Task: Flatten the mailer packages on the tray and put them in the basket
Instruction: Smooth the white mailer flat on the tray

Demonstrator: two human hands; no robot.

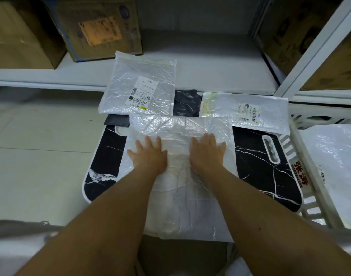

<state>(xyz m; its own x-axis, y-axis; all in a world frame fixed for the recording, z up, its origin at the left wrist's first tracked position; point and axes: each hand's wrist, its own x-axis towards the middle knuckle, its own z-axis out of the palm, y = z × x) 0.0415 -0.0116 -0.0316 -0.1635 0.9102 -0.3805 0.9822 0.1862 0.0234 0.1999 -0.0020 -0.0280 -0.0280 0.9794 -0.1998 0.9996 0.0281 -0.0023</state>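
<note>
A large white bubble mailer (180, 188) lies across the middle of a black marble-patterned tray (260, 166). My left hand (148, 154) and my right hand (207, 152) press flat on it side by side, fingers straight and spread. Two more white mailers with printed labels lie at the tray's far end: one (138, 86) at the back left, reaching onto the shelf, and one (248, 110) at the back right. A dark mailer (187, 102) shows between them. To the right stands a white slatted basket (302, 160) with a white mailer (336, 166) inside.
A pale metal shelf (210, 66) runs behind the tray, with cardboard boxes (95, 26) on its left and another box (310, 36) behind the upright on the right. Pale floor tiles (41, 146) lie to the left.
</note>
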